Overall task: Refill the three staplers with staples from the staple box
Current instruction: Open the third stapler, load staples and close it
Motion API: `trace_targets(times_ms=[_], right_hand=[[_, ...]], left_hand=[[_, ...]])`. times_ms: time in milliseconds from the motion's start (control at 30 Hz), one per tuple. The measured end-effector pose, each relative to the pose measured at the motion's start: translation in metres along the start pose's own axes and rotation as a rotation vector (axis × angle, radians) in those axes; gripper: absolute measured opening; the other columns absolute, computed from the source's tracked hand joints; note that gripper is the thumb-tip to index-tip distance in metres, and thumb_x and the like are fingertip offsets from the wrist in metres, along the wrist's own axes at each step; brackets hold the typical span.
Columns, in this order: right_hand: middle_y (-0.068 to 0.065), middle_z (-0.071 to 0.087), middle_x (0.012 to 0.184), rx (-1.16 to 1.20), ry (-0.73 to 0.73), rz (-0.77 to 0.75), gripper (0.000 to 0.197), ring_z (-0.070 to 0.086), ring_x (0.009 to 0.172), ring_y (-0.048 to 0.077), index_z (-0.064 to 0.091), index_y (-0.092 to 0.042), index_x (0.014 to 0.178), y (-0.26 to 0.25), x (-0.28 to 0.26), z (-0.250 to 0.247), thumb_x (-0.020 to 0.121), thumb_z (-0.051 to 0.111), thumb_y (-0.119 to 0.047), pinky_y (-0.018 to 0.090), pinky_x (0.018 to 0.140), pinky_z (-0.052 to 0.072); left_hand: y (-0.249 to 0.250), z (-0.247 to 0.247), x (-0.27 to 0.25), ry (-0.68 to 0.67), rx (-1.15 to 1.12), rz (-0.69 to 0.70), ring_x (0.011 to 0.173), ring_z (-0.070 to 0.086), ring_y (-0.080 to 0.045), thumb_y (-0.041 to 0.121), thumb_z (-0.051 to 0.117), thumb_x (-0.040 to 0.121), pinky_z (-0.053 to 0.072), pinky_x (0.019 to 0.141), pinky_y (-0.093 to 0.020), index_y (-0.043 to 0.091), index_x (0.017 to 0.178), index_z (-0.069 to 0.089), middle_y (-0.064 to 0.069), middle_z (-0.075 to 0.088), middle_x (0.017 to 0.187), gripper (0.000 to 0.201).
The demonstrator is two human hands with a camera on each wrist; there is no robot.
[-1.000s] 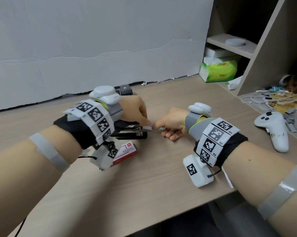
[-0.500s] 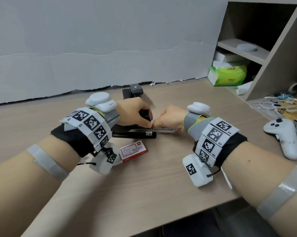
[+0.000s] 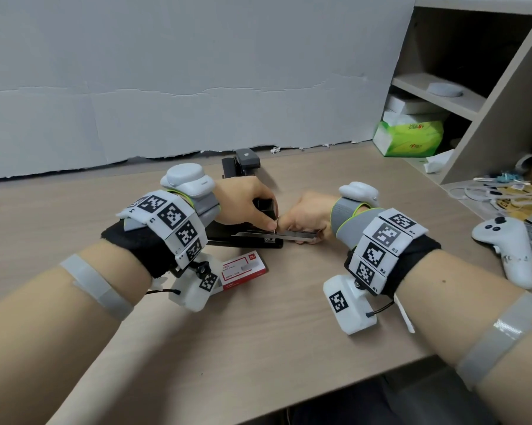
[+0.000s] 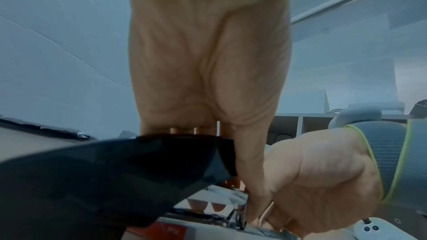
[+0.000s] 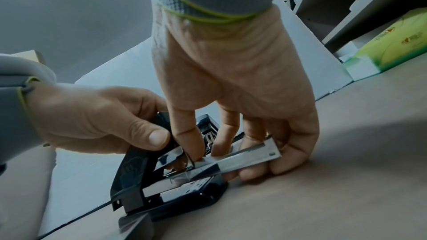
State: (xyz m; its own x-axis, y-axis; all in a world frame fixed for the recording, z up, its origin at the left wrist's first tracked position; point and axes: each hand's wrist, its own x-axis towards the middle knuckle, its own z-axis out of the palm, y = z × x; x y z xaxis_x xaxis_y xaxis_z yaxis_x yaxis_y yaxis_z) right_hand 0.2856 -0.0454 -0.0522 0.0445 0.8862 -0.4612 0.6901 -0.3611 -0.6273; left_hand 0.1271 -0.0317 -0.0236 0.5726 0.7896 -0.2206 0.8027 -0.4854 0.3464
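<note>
My left hand [image 3: 246, 204] has swung the black stapler [image 3: 246, 237] lid up: it lay nearly flat a second ago and now stands raised in my grip, clear of the metal staple channel [image 3: 295, 236]. My right hand [image 3: 307, 216] has closed in against the left, its fingers curled round the channel's free end, thumb and forefinger now meeting over the channel's middle.

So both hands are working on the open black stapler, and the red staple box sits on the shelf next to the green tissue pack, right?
Not quite. The red staple box lies on the desk beside the left wrist, as the head view shows. Both the left hand and right hand are indeed on the open black stapler.
</note>
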Motion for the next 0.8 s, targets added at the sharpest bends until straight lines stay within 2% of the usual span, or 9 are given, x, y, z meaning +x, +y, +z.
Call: trace_targets(times_ms=[100, 300, 400, 467, 533, 600, 667, 800], right_hand=[[0.004, 0.05, 0.059, 0.017, -0.017, 0.006, 0.021, 0.046, 0.05, 0.019, 0.055, -0.012, 0.062, 0.0, 0.001, 0.001, 0.073, 0.072, -0.01, 0.022, 0.048, 0.039], [0.006, 0.054, 0.066, 0.018, -0.008, -0.027, 0.014, 0.05, 0.06, 0.022, 0.058, -0.012, 0.066, 0.003, 0.002, 0.003, 0.07, 0.071, -0.013, 0.025, 0.052, 0.04], [0.003, 0.05, 0.064, 0.049, 0.017, -0.07, 0.018, 0.047, 0.058, 0.019, 0.056, -0.014, 0.065, 0.009, 0.002, 0.002, 0.07, 0.073, -0.014, 0.021, 0.047, 0.036], [0.0, 0.047, 0.064, 0.068, 0.051, -0.138, 0.016, 0.041, 0.057, 0.015, 0.058, -0.014, 0.072, 0.013, -0.001, 0.002, 0.073, 0.074, -0.014, 0.017, 0.045, 0.033], [0.0, 0.051, 0.064, 0.114, 0.062, -0.21, 0.013, 0.041, 0.058, 0.013, 0.063, -0.016, 0.073, 0.016, -0.003, 0.002, 0.074, 0.076, -0.014, 0.015, 0.046, 0.034], [0.003, 0.057, 0.069, 0.113, 0.061, -0.253, 0.013, 0.048, 0.064, 0.016, 0.067, -0.019, 0.068, 0.017, -0.003, 0.002, 0.064, 0.079, -0.021, 0.024, 0.062, 0.04], [0.005, 0.061, 0.072, 0.08, 0.049, -0.286, 0.016, 0.053, 0.068, 0.019, 0.069, -0.018, 0.066, 0.018, -0.002, 0.003, 0.054, 0.079, -0.023, 0.033, 0.067, 0.043], [0.0, 0.062, 0.065, -0.003, 0.078, -0.35, 0.012, 0.054, 0.059, 0.013, 0.07, -0.019, 0.067, 0.019, -0.005, 0.002, 0.068, 0.077, -0.009, 0.021, 0.059, 0.045]], left_hand=[[0.0, 0.0, -0.001, 0.001, -0.003, 0.003, 0.088, 0.063, -0.019, 0.043, 0.07, 0.082, 0.051, 0.082, -0.036, 0.025, 0.099, 0.069, 0.002, 0.069, 0.091, 0.025], [-0.001, -0.001, -0.002, 0.007, -0.019, -0.002, 0.087, 0.062, -0.017, 0.043, 0.07, 0.083, 0.049, 0.08, -0.033, 0.025, 0.102, 0.069, 0.004, 0.068, 0.092, 0.026], [-0.001, -0.001, -0.002, 0.018, -0.034, 0.006, 0.085, 0.062, -0.017, 0.043, 0.07, 0.083, 0.049, 0.079, -0.032, 0.026, 0.1, 0.069, 0.004, 0.068, 0.091, 0.024], [-0.002, 0.0, -0.003, 0.03, -0.04, 0.009, 0.086, 0.063, -0.017, 0.043, 0.07, 0.083, 0.05, 0.08, -0.034, 0.025, 0.1, 0.069, 0.003, 0.069, 0.091, 0.025], [-0.003, 0.0, -0.003, 0.037, -0.053, 0.014, 0.088, 0.064, -0.017, 0.043, 0.07, 0.083, 0.052, 0.082, -0.035, 0.024, 0.1, 0.069, 0.003, 0.07, 0.092, 0.026], [-0.002, 0.001, -0.004, 0.042, -0.059, 0.024, 0.088, 0.064, -0.017, 0.041, 0.069, 0.084, 0.051, 0.082, -0.033, 0.022, 0.101, 0.069, 0.003, 0.07, 0.092, 0.025], [-0.001, 0.002, -0.004, 0.046, -0.052, 0.028, 0.088, 0.063, -0.016, 0.04, 0.068, 0.085, 0.05, 0.082, -0.032, 0.021, 0.103, 0.069, 0.002, 0.069, 0.095, 0.025], [-0.002, 0.002, -0.004, 0.051, -0.035, 0.016, 0.089, 0.064, -0.017, 0.042, 0.069, 0.084, 0.052, 0.085, -0.036, 0.022, 0.102, 0.069, 0.002, 0.069, 0.095, 0.026]])
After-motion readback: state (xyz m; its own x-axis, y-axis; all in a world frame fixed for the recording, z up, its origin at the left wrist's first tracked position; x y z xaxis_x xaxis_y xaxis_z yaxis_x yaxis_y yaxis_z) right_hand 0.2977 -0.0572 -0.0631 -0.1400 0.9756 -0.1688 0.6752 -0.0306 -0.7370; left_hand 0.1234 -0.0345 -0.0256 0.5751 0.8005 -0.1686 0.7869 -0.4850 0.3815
